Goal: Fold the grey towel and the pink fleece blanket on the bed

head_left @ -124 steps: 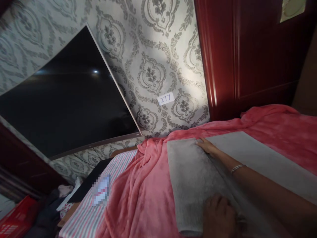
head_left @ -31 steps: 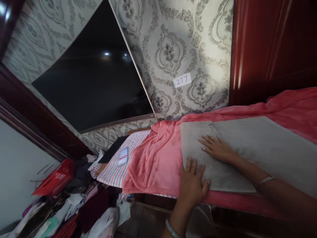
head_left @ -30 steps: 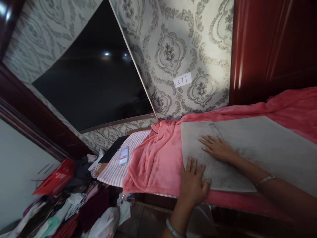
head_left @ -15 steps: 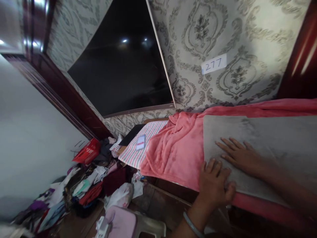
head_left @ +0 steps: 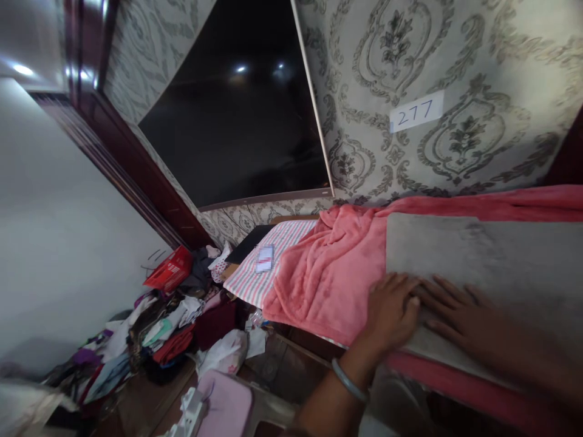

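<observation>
Head view: grey cloth [head_left: 437,243] lies flat on the pink blanket [head_left: 328,267], under the fingers of the right hand [head_left: 462,318] and spreading beyond and rightward of them; long axis reads roughly left-right, far end running out of frame; its left short edge starts by the left hand [head_left: 389,315] and runs away past those fingertips, so left is the nearer hand to that edge; right sits farther in, palm down, fingers spread, nothing gripped; left fingers lie together, slightly bent, thumb apart, around the near-left corner, no hold visible (whether cloth is pinched underneath, cannot tell); both hands' fingertips meet or nearly so; left of the left fingers is blanket, then striped sheet [head_left: 250,288] farther off.
</observation>
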Tool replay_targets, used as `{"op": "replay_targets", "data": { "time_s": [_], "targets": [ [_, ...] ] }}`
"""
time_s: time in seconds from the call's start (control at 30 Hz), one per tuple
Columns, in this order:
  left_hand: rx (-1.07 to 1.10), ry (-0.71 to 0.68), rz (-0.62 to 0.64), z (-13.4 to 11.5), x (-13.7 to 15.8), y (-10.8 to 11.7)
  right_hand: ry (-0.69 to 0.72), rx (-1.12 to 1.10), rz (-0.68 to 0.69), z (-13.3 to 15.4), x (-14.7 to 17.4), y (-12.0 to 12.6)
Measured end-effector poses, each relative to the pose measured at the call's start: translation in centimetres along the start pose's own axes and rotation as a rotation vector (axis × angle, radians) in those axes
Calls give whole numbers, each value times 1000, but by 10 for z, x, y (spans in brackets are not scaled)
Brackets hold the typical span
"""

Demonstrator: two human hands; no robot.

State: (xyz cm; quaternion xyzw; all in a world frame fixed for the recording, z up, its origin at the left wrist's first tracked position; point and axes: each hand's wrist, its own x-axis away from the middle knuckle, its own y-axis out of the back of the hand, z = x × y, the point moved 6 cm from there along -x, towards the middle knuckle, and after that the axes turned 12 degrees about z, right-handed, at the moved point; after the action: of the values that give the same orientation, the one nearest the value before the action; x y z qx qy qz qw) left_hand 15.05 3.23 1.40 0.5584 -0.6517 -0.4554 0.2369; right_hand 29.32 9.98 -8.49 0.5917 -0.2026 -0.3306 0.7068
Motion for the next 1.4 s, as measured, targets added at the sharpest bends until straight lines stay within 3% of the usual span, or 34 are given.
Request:
{"op": "replay_targets", "data": {
  "time_s": [0.13,0.23,0.43,0.6,0.8,1.13,1.27,1.4],
  "targets": [
    [-49,-15,319,14,-53,-9,17,27,29,11,0,9],
    [-154,-4,439,25,-94,-14,32,2,64,21,-1,24],
    [-343,83,486,35,-161,-14,2,-108,73,32,1,42],
    [-441,145,429,46,-197,-16,17,-175,90,34,2,46],
    [-402,181,406,60,-218,-14,12,-222,111,38,5,53],
    [-471,185,368,66,-223,-20,-21,-334,155,39,3,59],
    [-537,218,394,58,-227,-18,-29,-349,152,41,3,67],
    [-558,215,441,36,-230,-21,-50,-354,234,46,2,76]
  ]
}}
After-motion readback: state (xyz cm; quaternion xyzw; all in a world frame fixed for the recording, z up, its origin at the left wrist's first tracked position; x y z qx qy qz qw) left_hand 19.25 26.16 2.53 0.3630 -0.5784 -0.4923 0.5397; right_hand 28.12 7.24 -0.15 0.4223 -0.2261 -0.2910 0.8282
